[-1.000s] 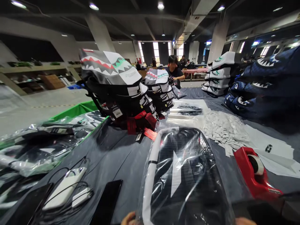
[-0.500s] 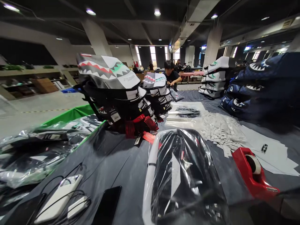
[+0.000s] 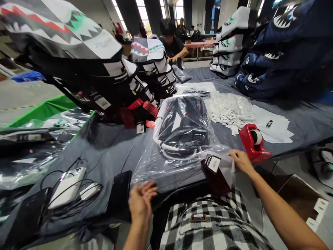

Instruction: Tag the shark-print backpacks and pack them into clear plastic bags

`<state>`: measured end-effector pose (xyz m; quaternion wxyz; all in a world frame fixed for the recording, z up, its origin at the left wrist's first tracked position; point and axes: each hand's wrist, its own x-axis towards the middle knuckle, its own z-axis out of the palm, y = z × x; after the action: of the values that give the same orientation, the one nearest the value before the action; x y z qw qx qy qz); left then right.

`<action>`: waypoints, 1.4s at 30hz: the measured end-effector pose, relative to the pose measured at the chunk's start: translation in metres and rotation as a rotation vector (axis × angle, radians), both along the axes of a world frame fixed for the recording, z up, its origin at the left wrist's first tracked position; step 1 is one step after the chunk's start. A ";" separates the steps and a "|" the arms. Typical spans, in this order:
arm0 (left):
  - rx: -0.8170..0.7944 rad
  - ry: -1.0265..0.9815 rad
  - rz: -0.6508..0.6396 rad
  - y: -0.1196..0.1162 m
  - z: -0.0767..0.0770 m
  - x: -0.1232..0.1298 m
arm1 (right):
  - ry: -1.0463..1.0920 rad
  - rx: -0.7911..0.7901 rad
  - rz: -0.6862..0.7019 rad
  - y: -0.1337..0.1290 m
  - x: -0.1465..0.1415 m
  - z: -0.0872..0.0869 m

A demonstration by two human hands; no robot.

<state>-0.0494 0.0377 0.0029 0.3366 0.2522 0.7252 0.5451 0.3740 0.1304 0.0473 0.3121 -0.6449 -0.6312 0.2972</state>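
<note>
A black and white backpack (image 3: 182, 121) lies on the grey-covered table inside a clear plastic bag (image 3: 153, 163), whose loose end spreads toward the near edge. My right hand (image 3: 240, 160) pinches the right corner of that bag, left of the red tape dispenser (image 3: 253, 146). At the bag's left corner is my left hand (image 3: 143, 199), blurred, so whether it grips the plastic I cannot make out. A dark red tag with a white label (image 3: 214, 164) hangs over the table edge between my hands.
Stacked shark-patterned backpacks (image 3: 78, 41) stand at the left, navy ones (image 3: 281, 55) at the right. White packets (image 3: 229, 107) and papers (image 3: 273, 125) lie beyond the dispenser. A phone (image 3: 119, 191) and white power bank (image 3: 68, 187) lie at left. A person (image 3: 173, 45) works farther back.
The view has tilted down. Both my hands, out of view before, now show at the bag's near end. The bagged backpack appears farther from me, with the bag's loose end and a tag visible.
</note>
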 end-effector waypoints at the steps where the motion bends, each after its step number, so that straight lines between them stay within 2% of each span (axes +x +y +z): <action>1: -0.026 -0.071 -0.081 -0.013 -0.004 0.021 | 0.114 -0.058 0.042 -0.009 -0.002 -0.009; 3: -0.027 -0.252 -0.360 -0.023 -0.009 0.068 | 0.286 -0.144 0.139 -0.021 -0.015 -0.021; 5: 0.030 -0.235 -0.539 -0.011 -0.007 0.112 | 0.311 -0.205 0.206 -0.026 -0.032 -0.025; 7: 0.058 -0.247 -0.597 0.015 -0.004 0.144 | 0.207 -0.204 0.228 -0.029 -0.047 -0.026; 9: 0.050 -0.300 -0.616 0.041 0.000 0.164 | 0.070 -0.144 0.210 -0.033 -0.055 -0.028; 11: 0.034 -0.334 -0.649 0.055 0.001 0.172 | 0.009 -0.063 0.181 -0.039 -0.056 -0.032; 14: -0.008 -0.348 -0.712 0.052 0.000 0.167 | 0.097 -0.036 0.208 -0.051 -0.051 -0.039; 18: -0.022 -0.366 -0.730 0.037 0.000 0.159 | 0.413 -0.231 0.279 -0.062 -0.053 -0.043; 21: 0.029 -0.379 -0.735 0.036 0.000 0.168 | 0.624 -0.357 0.244 -0.066 -0.063 -0.046; 25: 0.046 -0.392 -0.806 0.031 -0.007 0.182 | 0.477 -0.298 0.135 -0.073 -0.066 -0.053; 27: -0.034 -0.356 -0.934 0.024 -0.011 0.175 | 0.346 -0.260 0.111 -0.076 -0.061 -0.054; 29: -0.105 -0.146 -1.073 0.020 -0.009 0.159 | 0.212 -0.217 0.072 -0.080 -0.054 -0.051; 31: -0.016 0.284 -1.133 0.025 0.002 0.143 | 0.095 -0.160 0.028 -0.084 -0.050 -0.046; 33: 0.260 0.767 -1.176 0.040 0.020 0.137 | -0.003 -0.104 0.008 -0.090 -0.051 -0.042; 34: 0.418 0.976 -1.247 0.050 0.030 0.139 | -0.064 -0.075 0.001 -0.094 -0.054 -0.041; 36: 0.684 1.284 -1.479 0.073 0.047 0.152 | -0.215 -0.005 0.005 -0.105 -0.061 -0.043; 39: 0.906 1.489 -1.810 0.101 0.060 0.181 | -0.422 0.161 0.047 -0.127 -0.068 -0.053; 42: 1.014 1.475 -2.001 0.113 0.055 0.198 | -0.502 0.350 0.112 -0.148 -0.070 -0.066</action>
<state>0.1488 0.1504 0.0580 -0.0090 0.9991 -0.0394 0.0109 0.3039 -0.0180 -0.0187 0.2357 -0.5989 -0.7647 0.0320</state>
